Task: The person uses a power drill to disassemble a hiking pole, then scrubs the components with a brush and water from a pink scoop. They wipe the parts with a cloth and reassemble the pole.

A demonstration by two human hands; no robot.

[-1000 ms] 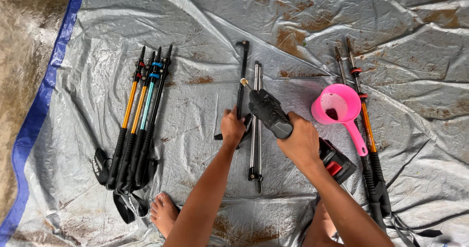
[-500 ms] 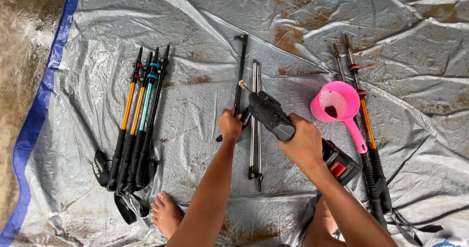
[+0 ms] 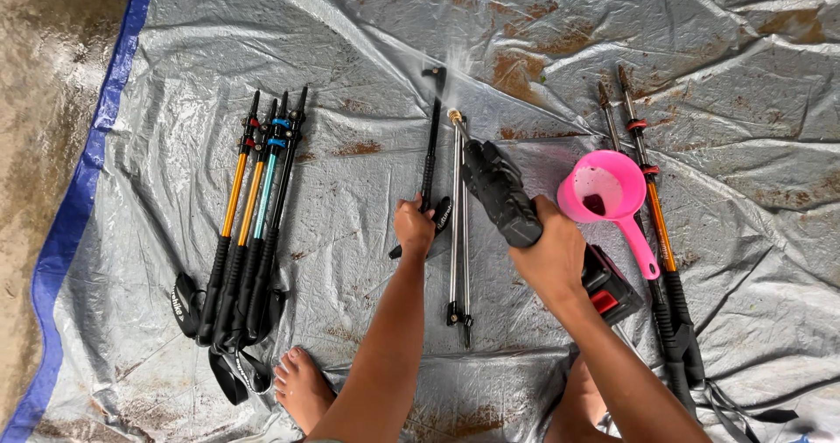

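My left hand grips a black trekking pole that lies on the grey tarp, its tip pointing away from me. My right hand holds a black cordless spray gun with a brass nozzle and a red and black battery base. A thin spray of water leaves the nozzle toward the pole's far end. Two thin silver pole sections lie between my hands.
A bundle of several folded poles with orange and teal shafts lies to the left. A pink scoop and two more poles lie to the right. My bare foot rests on the tarp. Wet ground borders the tarp's blue edge.
Both hands stay on the pole and the spray gun. The gun's nozzle has tilted a little further away, and spray now shows near the pole's far end.
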